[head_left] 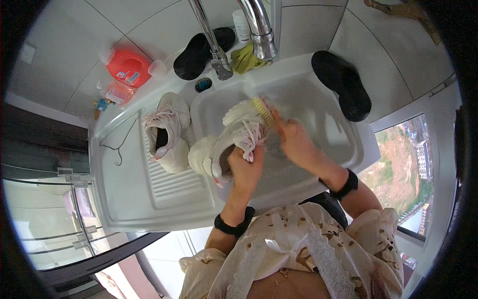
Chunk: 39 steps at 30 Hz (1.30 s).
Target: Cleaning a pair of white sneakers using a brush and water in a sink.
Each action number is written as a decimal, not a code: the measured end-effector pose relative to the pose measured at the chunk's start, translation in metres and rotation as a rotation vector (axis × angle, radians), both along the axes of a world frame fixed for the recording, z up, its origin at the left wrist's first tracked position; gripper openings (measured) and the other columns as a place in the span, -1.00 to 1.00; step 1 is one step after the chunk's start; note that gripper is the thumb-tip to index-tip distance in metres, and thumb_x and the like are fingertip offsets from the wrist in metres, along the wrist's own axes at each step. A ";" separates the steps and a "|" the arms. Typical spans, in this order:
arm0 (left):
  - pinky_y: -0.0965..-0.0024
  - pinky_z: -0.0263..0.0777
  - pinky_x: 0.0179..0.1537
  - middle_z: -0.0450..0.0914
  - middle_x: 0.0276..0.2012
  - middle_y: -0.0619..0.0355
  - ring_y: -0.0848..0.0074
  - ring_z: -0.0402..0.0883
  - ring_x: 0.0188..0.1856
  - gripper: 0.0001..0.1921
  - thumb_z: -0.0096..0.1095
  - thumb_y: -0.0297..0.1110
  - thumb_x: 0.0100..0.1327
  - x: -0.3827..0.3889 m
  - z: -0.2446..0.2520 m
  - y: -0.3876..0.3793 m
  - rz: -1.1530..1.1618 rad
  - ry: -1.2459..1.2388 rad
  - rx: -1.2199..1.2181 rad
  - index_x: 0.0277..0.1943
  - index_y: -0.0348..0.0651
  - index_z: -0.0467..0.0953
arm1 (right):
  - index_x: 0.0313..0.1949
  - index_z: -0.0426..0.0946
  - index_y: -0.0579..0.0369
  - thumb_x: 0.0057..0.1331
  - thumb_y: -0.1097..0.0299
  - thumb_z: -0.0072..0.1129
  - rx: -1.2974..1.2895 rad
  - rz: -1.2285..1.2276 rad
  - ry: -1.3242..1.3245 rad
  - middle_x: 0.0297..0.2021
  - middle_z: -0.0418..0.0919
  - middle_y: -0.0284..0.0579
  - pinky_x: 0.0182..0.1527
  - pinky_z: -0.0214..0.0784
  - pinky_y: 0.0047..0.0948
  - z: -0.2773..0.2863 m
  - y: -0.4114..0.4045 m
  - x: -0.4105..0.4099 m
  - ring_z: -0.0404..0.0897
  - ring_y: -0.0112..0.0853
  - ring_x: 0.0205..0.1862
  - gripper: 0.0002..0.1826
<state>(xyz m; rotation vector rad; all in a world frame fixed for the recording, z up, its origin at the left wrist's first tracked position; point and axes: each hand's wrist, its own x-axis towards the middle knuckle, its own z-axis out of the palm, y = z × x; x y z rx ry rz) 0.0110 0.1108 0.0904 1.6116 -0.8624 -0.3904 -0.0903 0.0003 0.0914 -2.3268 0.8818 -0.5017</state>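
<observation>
My left hand (246, 164) grips a white sneaker (203, 155) with pale pink laces at its opening, some fingers hidden inside. The shoe is held over the white laundry sink basin (321, 145), toe pointing away from me. In my right hand (295, 136) is a scrubbing brush (263, 111) with yellowish bristles, which meet the side of the shoe near its toe. That hand is slightly blurred. A matching white sneaker (166, 132) stands to the left, on the ribbed washboard (175, 187) of the sink.
A wire hanger (121, 144) lies left of the washboard. Black insoles (341, 84) rest on the right rim and behind the faucet (261, 33). A red detergent bottle (129, 69), a white bottle (241, 26) and a green cloth (246, 59) line the back. A window (399, 168) is at right.
</observation>
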 end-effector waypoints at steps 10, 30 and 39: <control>0.49 0.34 -0.39 0.54 -0.48 0.07 0.50 0.48 -0.46 -0.81 0.07 -0.56 -0.04 0.012 -0.022 0.030 0.019 -0.288 -0.042 -0.29 -0.38 0.46 | 0.18 0.07 0.19 0.06 0.57 -0.13 0.020 0.192 0.136 -0.46 0.49 0.19 -0.34 0.37 -0.19 0.024 0.016 0.007 0.52 -0.04 -0.39 -0.38; 0.49 0.33 -0.46 0.52 -0.53 0.08 0.50 0.47 -0.53 -0.85 0.13 -0.56 -0.09 0.038 -0.008 0.052 0.100 -0.126 -0.027 -0.38 -0.38 0.46 | 0.08 0.25 0.08 0.09 0.43 0.01 0.260 0.076 0.704 -0.17 0.43 0.17 -0.17 0.35 -0.21 -0.067 -0.063 0.011 0.46 -0.04 -0.16 -0.50; 0.52 0.33 -0.38 0.51 -0.47 0.10 0.54 0.46 -0.46 -0.81 0.19 -0.53 -0.03 0.029 0.018 0.033 0.132 0.028 0.000 -0.31 -0.39 0.42 | 0.10 0.22 0.12 0.17 0.43 -0.06 0.509 0.193 0.732 -0.19 0.45 0.13 -0.28 0.33 -0.22 -0.070 -0.035 0.025 0.47 -0.15 -0.27 -0.54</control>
